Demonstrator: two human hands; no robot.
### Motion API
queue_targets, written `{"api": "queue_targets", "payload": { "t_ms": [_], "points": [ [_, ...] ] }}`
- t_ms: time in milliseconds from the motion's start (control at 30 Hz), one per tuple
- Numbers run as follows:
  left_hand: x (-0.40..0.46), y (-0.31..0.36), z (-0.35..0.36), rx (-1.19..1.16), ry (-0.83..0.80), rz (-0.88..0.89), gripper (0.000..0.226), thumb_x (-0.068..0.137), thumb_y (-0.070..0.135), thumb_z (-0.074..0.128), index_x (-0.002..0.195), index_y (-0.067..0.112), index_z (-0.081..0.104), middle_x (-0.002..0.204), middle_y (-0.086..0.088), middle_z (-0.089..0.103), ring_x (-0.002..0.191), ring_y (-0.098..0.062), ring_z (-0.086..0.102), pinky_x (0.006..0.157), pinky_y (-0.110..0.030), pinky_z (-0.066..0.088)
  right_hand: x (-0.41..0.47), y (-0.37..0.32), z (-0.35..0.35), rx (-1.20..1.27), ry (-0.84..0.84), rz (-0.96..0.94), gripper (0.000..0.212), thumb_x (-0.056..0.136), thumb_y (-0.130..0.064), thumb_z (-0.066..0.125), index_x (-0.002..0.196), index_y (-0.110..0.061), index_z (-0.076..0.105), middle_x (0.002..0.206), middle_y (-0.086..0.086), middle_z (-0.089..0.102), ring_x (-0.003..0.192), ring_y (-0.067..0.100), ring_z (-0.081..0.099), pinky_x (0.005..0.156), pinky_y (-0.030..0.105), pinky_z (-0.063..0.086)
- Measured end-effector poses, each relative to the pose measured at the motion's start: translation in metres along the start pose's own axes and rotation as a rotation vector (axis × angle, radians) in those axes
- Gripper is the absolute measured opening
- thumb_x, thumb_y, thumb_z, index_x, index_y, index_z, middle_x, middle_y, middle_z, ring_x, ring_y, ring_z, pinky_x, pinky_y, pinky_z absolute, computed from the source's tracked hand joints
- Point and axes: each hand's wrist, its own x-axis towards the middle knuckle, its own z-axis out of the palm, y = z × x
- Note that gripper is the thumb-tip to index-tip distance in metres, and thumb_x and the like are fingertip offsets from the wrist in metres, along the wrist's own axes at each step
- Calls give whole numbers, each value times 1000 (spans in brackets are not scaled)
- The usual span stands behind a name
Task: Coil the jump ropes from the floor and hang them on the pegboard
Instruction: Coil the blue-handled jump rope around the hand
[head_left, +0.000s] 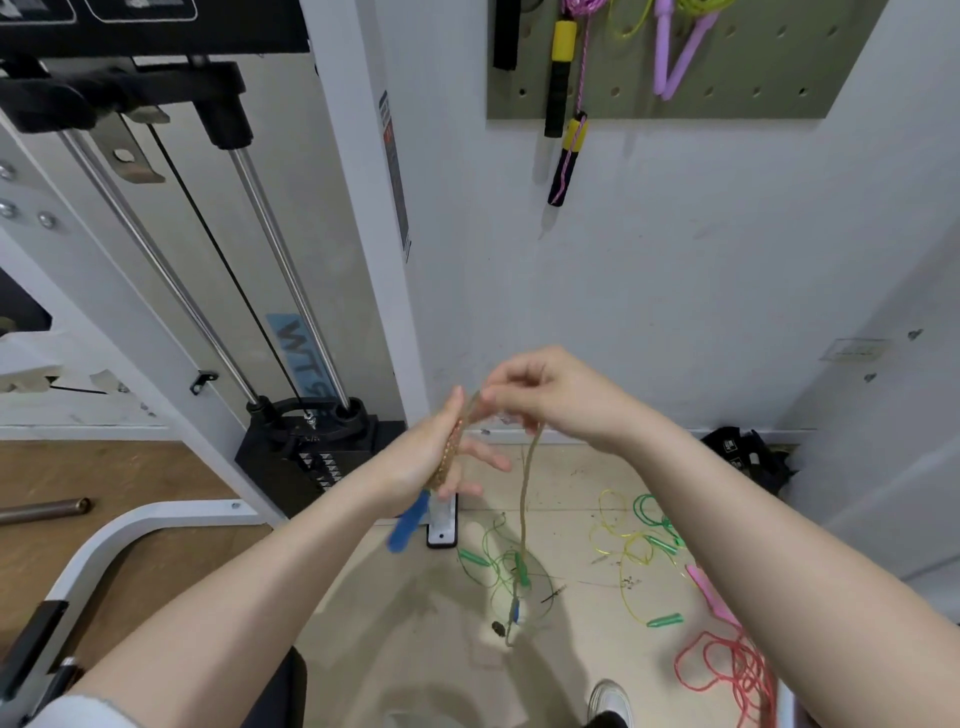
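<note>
My left hand (431, 457) grips a beaded tan jump rope (524, 499), with turns of it wound across the palm and its blue handle (408, 527) sticking out below. My right hand (550, 395) pinches the same rope just above the left hand. The free end hangs down to the floor, where its other blue handle (515, 613) lies. Loose on the floor are a green rope (493, 561), a yellow rope with green handles (631, 551) and a red rope with a pink handle (727, 665). The olive pegboard (769, 93) is on the wall above.
On the pegboard hang a pink rope with black-and-yellow handles (563, 104) and a yellow-green rope with purple handles (680, 57). A cable weight machine (306, 447) stands at the left. A black bag (748, 457) lies by the wall. My shoe (613, 701) is near the bottom.
</note>
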Motion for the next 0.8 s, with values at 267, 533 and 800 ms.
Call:
{"api": "queue_targets", "payload": {
  "t_ms": [267,533,800],
  "points": [
    [-12,45,4,-548,-262,194,80,79,72,20,119,17,62,83,-8,73,42,-13,61,53,-24,53,4,53,25,-57,62,80,19,93,-16,52,76,-15,62,68,12,58,59,15,48,60,30,40],
    [26,9,-22,-6,299,37,56,99,45,28,141,8,29,109,-5,63,90,-23,67,84,-36,51,-4,17,26,-616,-296,17,31,90,-30,57,65,-12,51,49,-2,42,46,11,38,52,28,30],
    [2,21,14,-178,-209,-62,95,75,77,5,82,2,63,41,-5,47,23,-7,24,47,-22,44,9,27,-7,-248,119,-100,35,71,-28,78,53,-19,50,46,-9,44,50,7,37,53,25,31]
  ]
}}
